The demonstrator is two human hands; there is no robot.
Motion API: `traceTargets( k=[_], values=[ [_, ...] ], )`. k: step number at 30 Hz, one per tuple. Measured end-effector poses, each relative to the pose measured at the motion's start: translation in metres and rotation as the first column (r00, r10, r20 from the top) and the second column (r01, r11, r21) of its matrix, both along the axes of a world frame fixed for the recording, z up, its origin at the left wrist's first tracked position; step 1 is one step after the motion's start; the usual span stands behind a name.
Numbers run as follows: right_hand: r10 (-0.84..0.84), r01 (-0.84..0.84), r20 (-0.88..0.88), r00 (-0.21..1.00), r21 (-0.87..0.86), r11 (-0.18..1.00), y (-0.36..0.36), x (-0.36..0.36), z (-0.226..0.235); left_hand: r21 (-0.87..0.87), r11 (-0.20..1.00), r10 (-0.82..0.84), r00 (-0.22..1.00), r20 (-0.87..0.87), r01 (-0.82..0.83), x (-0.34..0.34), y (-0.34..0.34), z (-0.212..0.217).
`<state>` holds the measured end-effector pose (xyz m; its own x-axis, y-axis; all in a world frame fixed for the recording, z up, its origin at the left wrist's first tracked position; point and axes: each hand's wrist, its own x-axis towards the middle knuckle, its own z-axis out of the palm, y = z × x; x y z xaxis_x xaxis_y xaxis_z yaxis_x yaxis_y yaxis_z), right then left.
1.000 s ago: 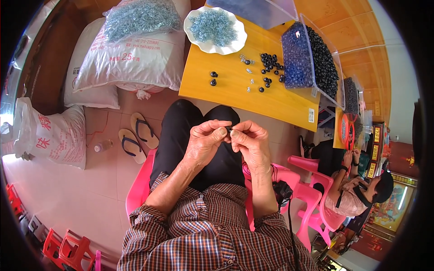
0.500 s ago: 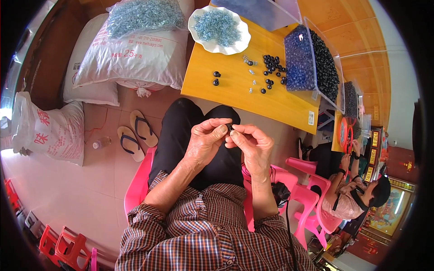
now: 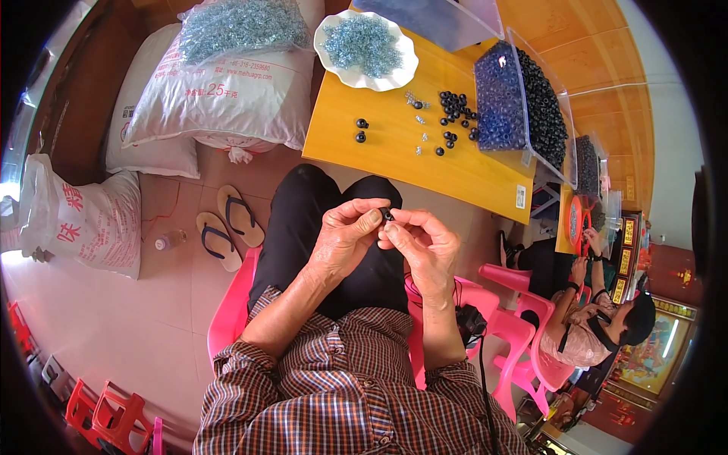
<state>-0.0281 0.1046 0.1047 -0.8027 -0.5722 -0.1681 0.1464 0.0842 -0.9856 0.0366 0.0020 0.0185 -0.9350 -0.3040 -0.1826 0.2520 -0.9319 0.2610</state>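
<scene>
1. The left hand (image 3: 349,233) is holding a black bead (image 3: 387,215), its thumb and index fingers (image 3: 368,203) clamping on the left side.
2. The right hand (image 3: 426,246) is meeting it from the right, thumb and index closing together on the same bead (their tips are partly covering it).
3. The bead is sitting between both hands, over the lap (image 3: 303,220), on the near side of the desk (image 3: 394,144).
4. Loose beads (image 3: 453,106) are lying in a cluster right of the desk's middle, with clear bits (image 3: 420,120) lying just left of them.
5. A small bead group (image 3: 360,137) is resting farther left, well apart from the cluster.
6. A white plate (image 3: 409,57) is standing at the far left, carrying pale blue bits; a clear box (image 3: 500,144) is standing at the right, holding dark beads.
7. Sandals (image 3: 241,216) are lying on the floor (image 3: 163,318), left of the lap.
8. A co-worker (image 3: 584,337) is sitting at the right.
</scene>
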Motion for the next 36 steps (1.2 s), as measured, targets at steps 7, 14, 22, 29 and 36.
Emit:
traceTargets(
  k=[7, 14, 22, 29, 36],
  values=[
    [0.007, -0.007, -0.074, 0.997, -0.008, 1.0, 0.003, 0.0, -0.006, 0.02, 1.0, -0.001, 1.0, -0.02, 0.001, -0.001, 0.001, -0.001],
    [-0.038, 0.036, -0.108, 0.993, -0.018, 0.999, 0.004, 0.004, -0.003, 0.08, 0.997, -0.022, 1.0, -0.016, 0.023, -0.001, -0.001, 0.001],
    [-0.068, 0.065, -0.073, 0.995, -0.044, 0.997, 0.005, 0.004, -0.006, 0.083, 0.996, -0.018, 1.0, -0.023, 0.02, -0.002, 0.001, 0.0],
    [-0.071, 0.058, -0.205, 0.976, -0.07, 0.996, 0.001, 0.0, -0.016, 0.055, 0.998, -0.021, 1.0, -0.02, 0.022, -0.001, 0.002, 0.004],
    [-0.072, 0.062, -0.21, 0.975, -0.053, 0.997, 0.001, -0.002, -0.019, 0.059, 0.998, -0.001, 1.0, -0.024, 0.003, -0.001, 0.003, -0.002]
  ],
)
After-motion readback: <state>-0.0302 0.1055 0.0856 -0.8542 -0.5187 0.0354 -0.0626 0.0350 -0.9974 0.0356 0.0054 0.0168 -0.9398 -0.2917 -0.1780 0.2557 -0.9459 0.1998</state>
